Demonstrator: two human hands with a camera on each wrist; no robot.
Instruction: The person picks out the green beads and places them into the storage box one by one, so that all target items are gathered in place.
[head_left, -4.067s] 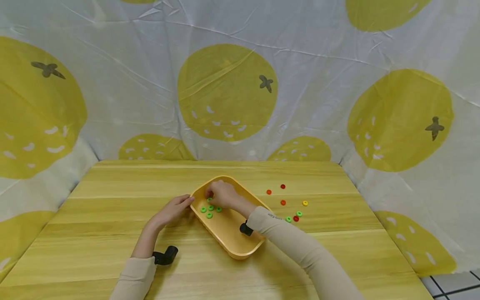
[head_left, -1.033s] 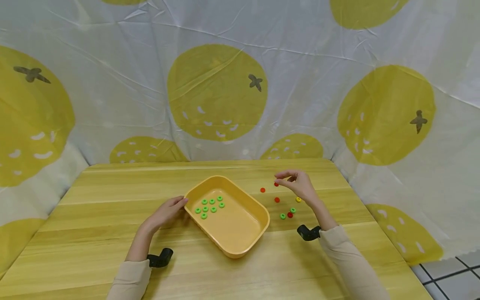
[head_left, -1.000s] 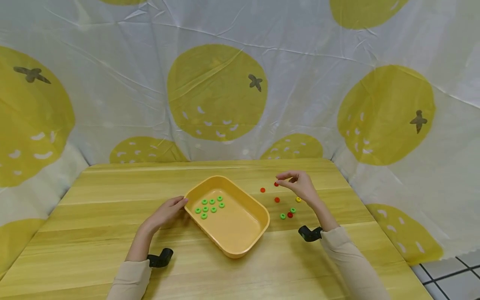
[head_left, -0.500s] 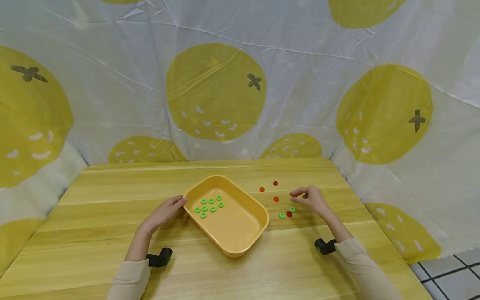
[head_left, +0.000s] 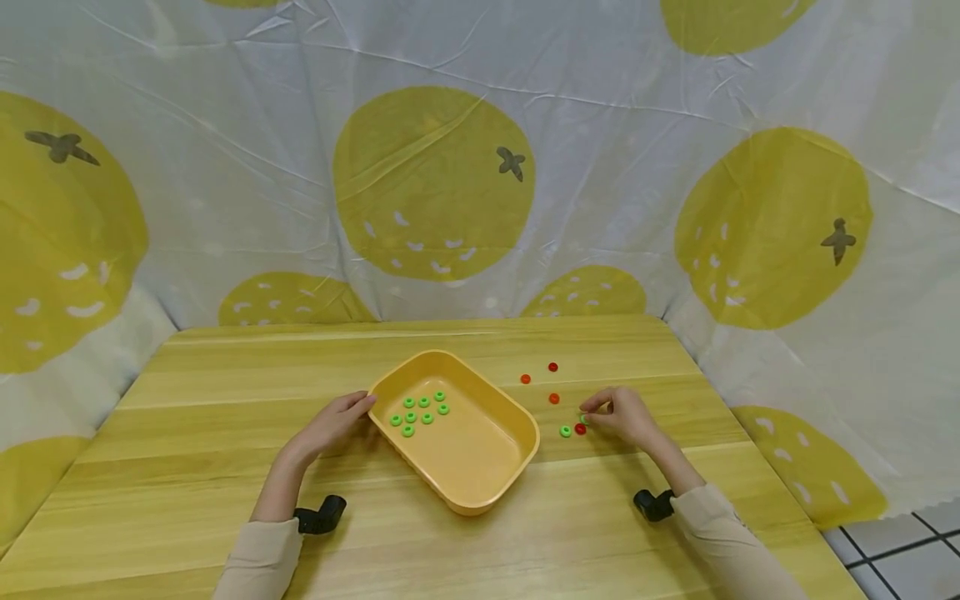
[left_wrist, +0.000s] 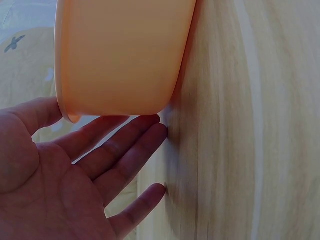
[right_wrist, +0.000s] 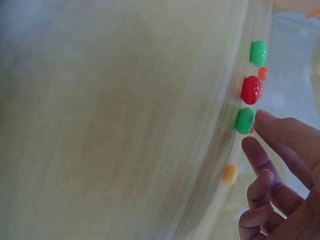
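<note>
My left hand [head_left: 335, 423] holds the near-left end of a yellow-orange plastic basin [head_left: 480, 507], thumb at its rim and fingers against its outer wall in the left wrist view. Several small green ring beads [head_left: 411, 417] lie inside the basin. On the right, my right hand [head_left: 624, 416] is low over the table, thumb and index finger apart on either side of a green bead [right_wrist: 245, 120]. A red bead [head_left: 581, 429] sits right beside that one, followed by another green bead [head_left: 566, 432]. A yellow bead [right_wrist: 230, 174] is hidden behind my right hand in the head view.
Farther back on the wooden table [head_left: 247, 375] are two orange-red beads, one orange bead [head_left: 526, 379] toward the basin, and a dark red bead [head_left: 552, 367]. A white cloth [head_left: 600, 208] printed with yellow fruit hangs along the table's back and sides.
My right hand has left the basin, passed above the dark red bead, then come down and nearer to the green bead. More green beads lie in the basin. My left hand stays at the rim.
</note>
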